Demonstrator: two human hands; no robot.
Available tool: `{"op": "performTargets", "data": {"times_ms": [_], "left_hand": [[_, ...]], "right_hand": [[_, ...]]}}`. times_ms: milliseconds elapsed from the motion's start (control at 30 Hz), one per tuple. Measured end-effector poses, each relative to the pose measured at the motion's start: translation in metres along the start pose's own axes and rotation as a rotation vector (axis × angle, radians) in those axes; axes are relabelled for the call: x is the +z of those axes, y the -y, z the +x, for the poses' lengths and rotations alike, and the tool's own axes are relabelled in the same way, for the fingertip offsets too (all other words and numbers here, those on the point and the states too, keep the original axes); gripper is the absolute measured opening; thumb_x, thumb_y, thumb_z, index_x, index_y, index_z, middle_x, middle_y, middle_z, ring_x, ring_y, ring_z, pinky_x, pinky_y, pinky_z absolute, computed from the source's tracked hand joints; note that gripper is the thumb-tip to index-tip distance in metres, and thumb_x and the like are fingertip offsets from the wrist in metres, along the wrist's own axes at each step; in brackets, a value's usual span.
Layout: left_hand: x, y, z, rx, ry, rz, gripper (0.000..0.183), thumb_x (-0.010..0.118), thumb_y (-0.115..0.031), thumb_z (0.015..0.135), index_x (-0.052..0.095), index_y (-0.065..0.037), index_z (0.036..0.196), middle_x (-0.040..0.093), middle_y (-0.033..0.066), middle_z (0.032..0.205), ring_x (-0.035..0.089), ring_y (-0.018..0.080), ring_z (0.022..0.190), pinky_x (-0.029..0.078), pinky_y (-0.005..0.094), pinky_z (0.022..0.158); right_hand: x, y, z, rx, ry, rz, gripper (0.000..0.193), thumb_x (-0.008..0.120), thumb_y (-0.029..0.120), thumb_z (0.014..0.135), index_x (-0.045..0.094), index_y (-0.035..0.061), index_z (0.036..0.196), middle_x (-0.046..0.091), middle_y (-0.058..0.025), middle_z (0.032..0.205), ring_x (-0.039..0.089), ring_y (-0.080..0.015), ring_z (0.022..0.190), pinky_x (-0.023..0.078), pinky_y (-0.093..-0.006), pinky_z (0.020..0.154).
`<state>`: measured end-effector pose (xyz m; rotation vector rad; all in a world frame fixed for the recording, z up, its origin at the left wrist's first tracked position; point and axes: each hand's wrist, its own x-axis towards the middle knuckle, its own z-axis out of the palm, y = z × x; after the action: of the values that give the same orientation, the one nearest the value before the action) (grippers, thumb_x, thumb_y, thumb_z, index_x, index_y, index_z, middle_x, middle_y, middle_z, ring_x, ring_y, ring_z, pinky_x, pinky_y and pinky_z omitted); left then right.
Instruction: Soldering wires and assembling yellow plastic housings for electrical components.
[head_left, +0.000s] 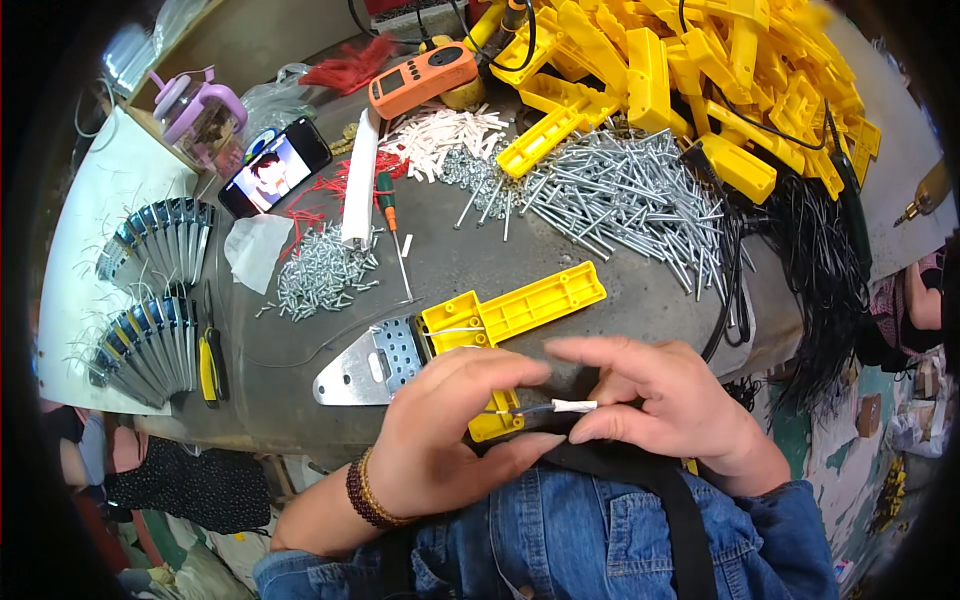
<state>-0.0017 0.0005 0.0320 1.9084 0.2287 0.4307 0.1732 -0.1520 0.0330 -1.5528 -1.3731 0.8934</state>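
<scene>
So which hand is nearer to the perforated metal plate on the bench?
Left. The left hand sits just below and right of the metal plate, almost touching its end by the yellow housing. The right hand is farther right, pinching the white sleeve.

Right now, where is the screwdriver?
In the head view, the screwdriver lies left of centre on the table, between the screw pile and the yellow housing.

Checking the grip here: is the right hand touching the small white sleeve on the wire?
Touching. The head view shows the right hand pinching the white sleeve between thumb and forefinger, with no gap; the left hand holds the wire beside it.
</scene>
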Motion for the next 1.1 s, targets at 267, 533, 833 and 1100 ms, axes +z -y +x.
{"op": "performTargets", "data": {"times_ms": [267,533,833,1100], "left_hand": [[-0.007,0.006,-0.001,0.318,-0.059,0.271,0.025,0.078,-0.003,0.074,0.067,-0.008,0.097,0.066,0.0074,0.096,0.065,0.0242,0.086,0.051,0.0336,0.075],[-0.002,0.003,-0.005,-0.040,-0.152,-0.229,0.022,0.075,-0.007,0.081,0.060,-0.003,0.098,0.060,0.0127,0.102,0.062,0.0171,0.087,0.051,0.0283,0.073],[-0.007,0.006,-0.010,0.204,-0.011,0.324,0.011,0.070,-0.011,0.084,0.064,-0.005,0.077,0.059,0.0093,0.066,0.059,0.0278,0.057,0.045,0.0355,0.051],[-0.112,0.012,-0.024,-0.022,0.212,0.737,0.017,0.059,-0.018,0.091,0.064,-0.007,0.080,0.063,0.0113,0.071,0.064,0.0306,0.067,0.049,0.0399,0.060]], "right_hand": [[0.003,-0.001,0.003,-0.023,0.007,0.006,0.021,0.074,0.022,0.085,0.067,0.0047,0.094,0.070,-0.0059,0.074,0.069,-0.0202,0.069,0.051,-0.0304,0.062],[0.009,-0.002,0.003,0.042,-0.070,0.271,0.013,0.071,0.015,0.089,0.064,0.0039,0.089,0.069,-0.0072,0.071,0.065,-0.0128,0.060,0.047,-0.0259,0.053],[0.019,-0.002,0.015,-0.045,0.229,-0.229,0.014,0.056,0.021,0.096,0.059,0.0070,0.097,0.066,-0.0130,0.081,0.065,-0.0353,0.077,0.051,-0.0423,0.067],[0.004,-0.023,0.021,0.120,0.290,0.081,0.018,0.050,0.019,0.101,0.060,0.0040,0.099,0.057,-0.0054,0.067,0.057,-0.0199,0.060,0.044,-0.0308,0.056]]}}
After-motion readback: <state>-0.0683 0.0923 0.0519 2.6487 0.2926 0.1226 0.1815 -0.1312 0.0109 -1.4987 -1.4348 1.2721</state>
